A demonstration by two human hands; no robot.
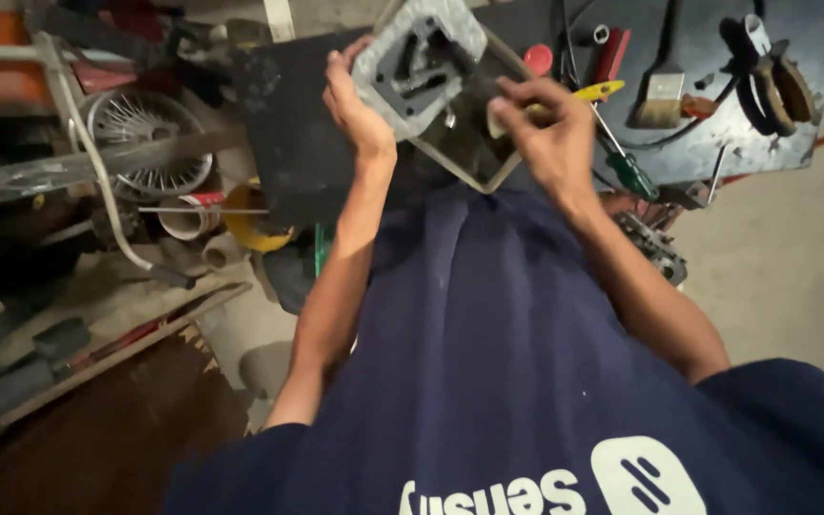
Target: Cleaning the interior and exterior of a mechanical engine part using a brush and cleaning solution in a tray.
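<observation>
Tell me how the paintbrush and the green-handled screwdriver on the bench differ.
The paintbrush has a wide, flat, pale bristle head; the green-handled screwdriver has a thin metal shaft. The paintbrush lies nearly straight up the picture; the screwdriver lies diagonally, closer to the right hand. Both rest untouched on the dark workbench top.

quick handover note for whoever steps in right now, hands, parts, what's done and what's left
Left hand: holds the grey metal housing by its left edge, tilted up over the black bench.
Right hand: closed on a yellow-handled tool, working at the housing's right side; the tip is hidden.
Nearby on the bench: green-handled screwdriver, paintbrush, red cap.
Done: the housing is off the bench, its open face showing a dark cavity.
Left: the work inside the housing appears unfinished; how far it has got cannot be told.
</observation>
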